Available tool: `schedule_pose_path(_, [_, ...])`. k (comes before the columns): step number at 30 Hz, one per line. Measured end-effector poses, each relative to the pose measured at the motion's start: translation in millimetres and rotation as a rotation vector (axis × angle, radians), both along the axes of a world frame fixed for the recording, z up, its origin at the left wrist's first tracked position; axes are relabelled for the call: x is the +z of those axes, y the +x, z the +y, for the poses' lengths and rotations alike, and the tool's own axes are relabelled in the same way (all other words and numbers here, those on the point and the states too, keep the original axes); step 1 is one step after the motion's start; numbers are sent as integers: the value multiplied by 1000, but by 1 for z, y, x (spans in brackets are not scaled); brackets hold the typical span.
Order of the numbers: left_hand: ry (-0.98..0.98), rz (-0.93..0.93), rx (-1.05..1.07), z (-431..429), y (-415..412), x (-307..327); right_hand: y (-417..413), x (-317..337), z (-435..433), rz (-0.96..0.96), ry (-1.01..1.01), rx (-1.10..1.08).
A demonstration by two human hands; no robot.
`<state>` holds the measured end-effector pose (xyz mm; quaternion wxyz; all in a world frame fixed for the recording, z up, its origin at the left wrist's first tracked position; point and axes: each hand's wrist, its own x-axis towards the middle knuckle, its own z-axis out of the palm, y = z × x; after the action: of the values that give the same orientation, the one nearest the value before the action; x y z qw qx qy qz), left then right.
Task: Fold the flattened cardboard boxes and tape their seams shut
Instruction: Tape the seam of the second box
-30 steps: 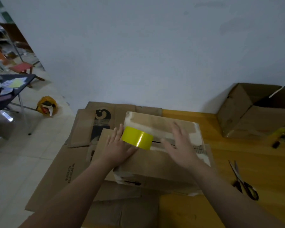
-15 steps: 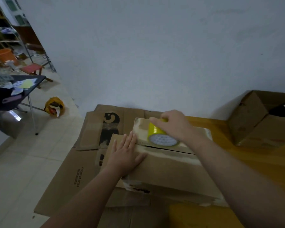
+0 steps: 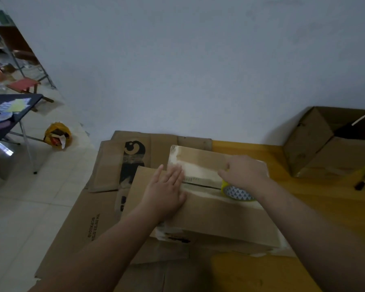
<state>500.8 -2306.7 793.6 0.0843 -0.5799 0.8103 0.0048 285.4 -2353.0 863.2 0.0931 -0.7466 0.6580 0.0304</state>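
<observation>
Holding down: my left grip [image 3: 167,192] lies flat, fingers straight and close together, palm on the top of the cardboard box [image 3: 219,216] at the left end of its seam [image 3: 202,185].
Right grip: my right grip [image 3: 244,173] curls over the yellow tape roll [image 3: 236,192] and holds it on the seam, toward the box's right end.
Cardboard box: it is folded up with its top flaps down, and a dark slit shows between them from one grip to the other. It sits on a stack of flattened cardboard [image 3: 82,218], with the yellow wood of the table [image 3: 325,207] to its right.
Open box: a second box [image 3: 316,148] stands at the table's far right by the wall, flaps up. Its inside is dark and I cannot tell what it holds.
Writing: a black logo [image 3: 133,157] marks one flattened sheet. A line of black print lower down is too blurred to read. The tape's core shows blue and white triangles.
Floor: a yellow bag [image 3: 57,134] lies on the pale tiles at the left.
</observation>
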Motion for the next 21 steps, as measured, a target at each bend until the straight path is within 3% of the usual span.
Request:
schedule_pose_path(7, [112, 122, -12, 7, -55, -8, -6, -6, -6, -364, 36, -30])
schedule_pose_path(11, [81, 167, 24, 6, -55, -15, -48, -15, 2, -763, 52, -93])
schedule_pose_path(14, [73, 176, 92, 8, -63, -17, -74, -27, 24, -1153, 216, -299])
schedule_pose_path(16, [73, 193, 152, 8, -71, -16, -73, -36, 34, -1314, 289, -396])
schedule_pose_path(18, [76, 212, 195, 7, -72, -16, -64, -32, 31, -1233, 196, -291])
schedule_pose_path(21, [86, 220, 213, 8, -69, -14, -54, 13, 11, -907, 15, 40])
